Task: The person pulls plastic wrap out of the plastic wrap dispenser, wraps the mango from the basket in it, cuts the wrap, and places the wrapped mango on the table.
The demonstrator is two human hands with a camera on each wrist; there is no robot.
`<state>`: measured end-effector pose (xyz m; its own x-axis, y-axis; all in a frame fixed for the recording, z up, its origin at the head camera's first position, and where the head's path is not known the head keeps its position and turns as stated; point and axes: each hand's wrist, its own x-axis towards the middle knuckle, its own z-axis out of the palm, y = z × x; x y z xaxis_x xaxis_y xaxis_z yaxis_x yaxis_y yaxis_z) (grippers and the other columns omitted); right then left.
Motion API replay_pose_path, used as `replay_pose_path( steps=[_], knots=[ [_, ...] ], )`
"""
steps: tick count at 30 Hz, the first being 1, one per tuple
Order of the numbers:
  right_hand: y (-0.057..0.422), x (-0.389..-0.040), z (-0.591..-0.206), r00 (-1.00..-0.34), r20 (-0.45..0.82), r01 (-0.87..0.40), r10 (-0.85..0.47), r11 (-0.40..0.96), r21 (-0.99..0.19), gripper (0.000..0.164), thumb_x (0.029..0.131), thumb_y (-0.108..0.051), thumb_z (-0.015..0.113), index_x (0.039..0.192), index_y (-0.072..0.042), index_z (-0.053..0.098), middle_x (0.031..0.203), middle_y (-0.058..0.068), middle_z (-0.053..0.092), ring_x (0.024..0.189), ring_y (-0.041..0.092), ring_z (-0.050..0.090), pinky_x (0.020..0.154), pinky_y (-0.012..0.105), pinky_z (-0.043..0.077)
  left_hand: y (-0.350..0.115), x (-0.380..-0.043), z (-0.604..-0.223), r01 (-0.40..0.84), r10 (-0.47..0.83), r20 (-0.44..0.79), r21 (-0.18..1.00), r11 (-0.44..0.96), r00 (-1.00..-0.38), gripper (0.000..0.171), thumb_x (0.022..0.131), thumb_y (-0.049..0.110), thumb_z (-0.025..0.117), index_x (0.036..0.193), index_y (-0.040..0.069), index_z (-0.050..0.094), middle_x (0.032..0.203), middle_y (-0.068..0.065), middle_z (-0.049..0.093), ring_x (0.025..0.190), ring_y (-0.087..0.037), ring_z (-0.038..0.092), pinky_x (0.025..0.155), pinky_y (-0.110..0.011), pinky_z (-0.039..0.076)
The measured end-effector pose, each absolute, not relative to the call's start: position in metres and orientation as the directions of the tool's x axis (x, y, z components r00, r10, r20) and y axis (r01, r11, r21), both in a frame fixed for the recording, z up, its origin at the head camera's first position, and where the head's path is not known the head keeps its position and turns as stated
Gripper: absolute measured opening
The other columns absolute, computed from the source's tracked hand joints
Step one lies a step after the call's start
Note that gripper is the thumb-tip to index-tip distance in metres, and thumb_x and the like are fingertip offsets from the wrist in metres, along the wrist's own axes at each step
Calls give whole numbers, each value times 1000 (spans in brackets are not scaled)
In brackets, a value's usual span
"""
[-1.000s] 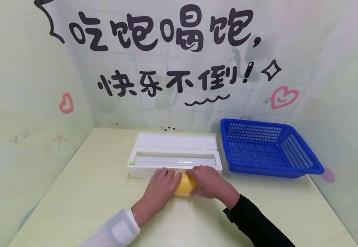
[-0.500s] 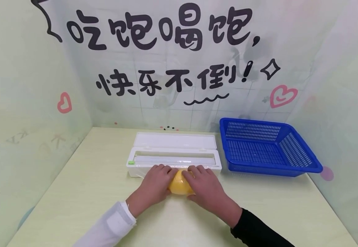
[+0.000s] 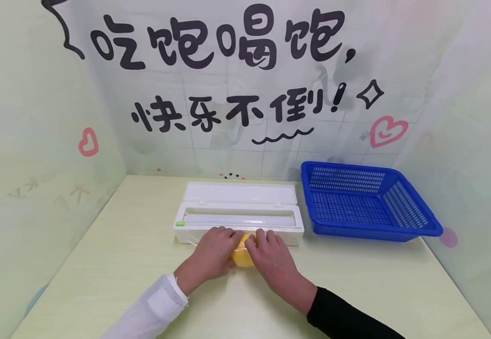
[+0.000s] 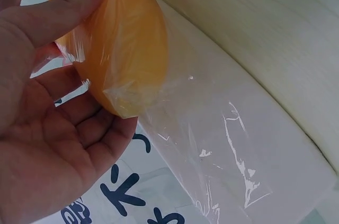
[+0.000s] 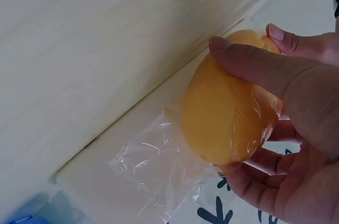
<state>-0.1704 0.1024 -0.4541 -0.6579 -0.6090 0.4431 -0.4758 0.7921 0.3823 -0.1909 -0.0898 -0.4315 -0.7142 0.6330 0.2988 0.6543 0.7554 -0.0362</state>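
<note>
At the near side of the white cling-film box [image 3: 299,219], a yellow-orange egg-shaped object [image 3: 242,256] is held between the left hand [image 3: 214,254] and the right hand [image 3: 272,261], just above the pale surface [image 3: 143,207]. The head view shows little more than a yellow patch between them, the rest covered by the hands. The left wrist view reveals clear film [image 4: 233,155] around the object, spreading across the box's white wall in glossy creases. There the left fingers curl under the object and the thumb presses its upper side. The right wrist view shows the right thumb across the other end and the fingers bent beneath, so both hands grip it. That view also shows crumpled film lying loosely against the box.

Only the head view shows the box's lid [image 3: 240,194] tipped back to the far side, the film roll [image 3: 238,220] inside and the green slider [image 3: 180,223] at the left end. To the right and far stands a blue perforated basket [image 3: 364,232]; mere scraps of blue enter the wrist views. A white sleeve [image 3: 156,306] covers the left arm, a black sleeve [image 3: 342,313] the right.
</note>
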Motion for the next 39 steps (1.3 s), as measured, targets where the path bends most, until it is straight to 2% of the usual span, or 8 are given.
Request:
replay_pose_path(
  steps=[4,9,13,16,21,26,34,39],
  knots=[
    [103,-174,-453,-644,444,-482,-622,782,395,39,80,-17,84,106,-11,55,89,8,53,73,21,50,62,26,46,-90,-191,-433,650,619,304,-1,760,-724,69,65,26,94,123,9,62,96,-5,69,81,-22,63,77,-37,55],
    [106,-175,-448,-658,432,-509,-617,787,350,46,75,-24,87,105,-11,55,89,8,52,71,20,51,60,26,48,-87,-186,-433,617,582,266,65,785,-769,72,65,22,94,123,6,55,105,-9,56,76,-19,54,73,-34,54],
    [108,-177,-445,-656,439,-533,-614,789,306,48,72,-28,88,102,-12,54,87,7,52,68,19,50,57,26,46,-84,-183,-434,599,574,273,10,801,-772,65,64,26,94,113,6,58,96,-6,51,72,-18,50,74,-34,53],
    [110,-179,-445,-667,415,-556,-619,784,275,54,69,-33,90,101,-12,53,88,6,51,67,19,50,57,26,45,-82,-182,-436,595,580,312,-56,802,-753,62,62,27,94,109,4,61,89,-5,52,72,-20,53,78,-38,55],
    [111,-181,-441,-724,306,-573,-618,786,231,64,64,-42,93,106,-13,53,93,6,53,72,18,53,60,26,49,-79,-179,-441,558,555,338,-97,824,-760,64,60,27,94,111,4,63,92,-7,57,83,-26,61,85,-46,52],
    [111,-184,-433,-782,169,-582,-600,800,145,65,66,-44,92,111,-13,56,95,4,54,75,17,53,61,26,49,-74,-177,-445,491,501,313,-118,863,-807,64,62,31,93,114,8,63,100,-8,63,98,-30,55,85,-49,45],
    [110,-187,-423,-796,67,-597,-602,798,83,66,67,-43,92,112,-14,55,94,3,53,75,17,54,62,26,49,-73,-178,-453,488,493,329,-105,866,-805,67,58,28,93,115,7,62,103,-9,58,95,-29,53,76,-41,44],
    [111,-192,-419,-798,14,-601,-602,798,50,69,65,-44,93,115,-14,56,95,2,55,78,17,58,67,29,53,-74,-178,-453,510,494,340,-47,859,-801,81,54,27,96,121,7,56,107,-9,53,94,-27,52,76,-39,44]
  ],
)
